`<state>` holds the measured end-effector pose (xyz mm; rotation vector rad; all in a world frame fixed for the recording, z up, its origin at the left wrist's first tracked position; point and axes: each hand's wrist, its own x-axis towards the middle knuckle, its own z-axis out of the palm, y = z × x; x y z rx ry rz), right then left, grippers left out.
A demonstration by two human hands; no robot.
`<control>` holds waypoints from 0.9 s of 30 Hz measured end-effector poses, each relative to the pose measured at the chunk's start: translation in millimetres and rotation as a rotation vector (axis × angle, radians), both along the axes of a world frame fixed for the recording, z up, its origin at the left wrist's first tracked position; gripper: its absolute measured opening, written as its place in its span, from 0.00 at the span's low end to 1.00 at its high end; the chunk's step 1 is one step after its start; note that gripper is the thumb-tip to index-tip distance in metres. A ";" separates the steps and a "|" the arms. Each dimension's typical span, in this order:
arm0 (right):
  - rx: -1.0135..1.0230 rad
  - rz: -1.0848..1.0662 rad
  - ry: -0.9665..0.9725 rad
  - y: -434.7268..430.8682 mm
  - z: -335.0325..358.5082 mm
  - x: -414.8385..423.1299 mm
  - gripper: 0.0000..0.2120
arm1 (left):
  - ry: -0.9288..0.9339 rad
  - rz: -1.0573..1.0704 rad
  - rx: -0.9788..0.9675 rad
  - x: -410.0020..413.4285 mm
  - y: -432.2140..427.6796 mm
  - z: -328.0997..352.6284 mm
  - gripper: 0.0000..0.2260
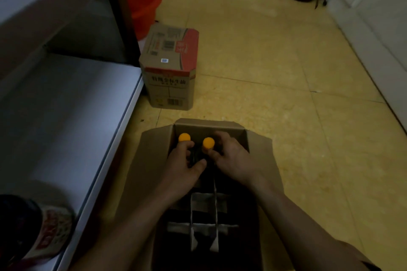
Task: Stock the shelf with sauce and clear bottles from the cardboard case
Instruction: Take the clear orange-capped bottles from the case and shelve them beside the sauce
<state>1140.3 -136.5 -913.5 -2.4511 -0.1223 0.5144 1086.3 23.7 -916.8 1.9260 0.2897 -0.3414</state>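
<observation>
Shelf (72, 116): left, 1 labelled bottle (47, 230) at its near end.
Left hand (184, 167): fingers curled round left yellow-capped bottle (184, 138).
Right hand (232, 157): fingers curled round right yellow-capped bottle (208, 143).
Cardboard case (261, 158): open on floor, both bottles upright at far end.

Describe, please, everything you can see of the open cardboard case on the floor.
The case is brown cardboard, open on the yellow floor beside the shelf, flaps spread outward. Pale dividers split it into cells; the near cells are dark, contents unclear. At its far end stand two yellow-capped bottles: the left hand grips the left bottle, the right hand the right bottle.
</observation>
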 end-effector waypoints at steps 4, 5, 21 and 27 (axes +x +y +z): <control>-0.004 0.002 0.053 5.3 -9.5 5.5 0.26 | -0.019 -0.053 0.054 2.4 -3.9 -2.6 0.27; -0.004 0.002 0.060 6.8 -11.8 7.6 0.24 | -0.029 -0.066 0.072 2.6 -4.4 -4.0 0.27; 0.072 -0.014 0.124 7.8 -33.6 28.3 0.15 | 0.061 -0.176 0.114 13.3 11.2 -20.3 0.26; 0.148 -0.030 0.058 3.9 -26.2 21.1 0.14 | 0.100 -0.147 0.024 16.5 22.0 -19.8 0.24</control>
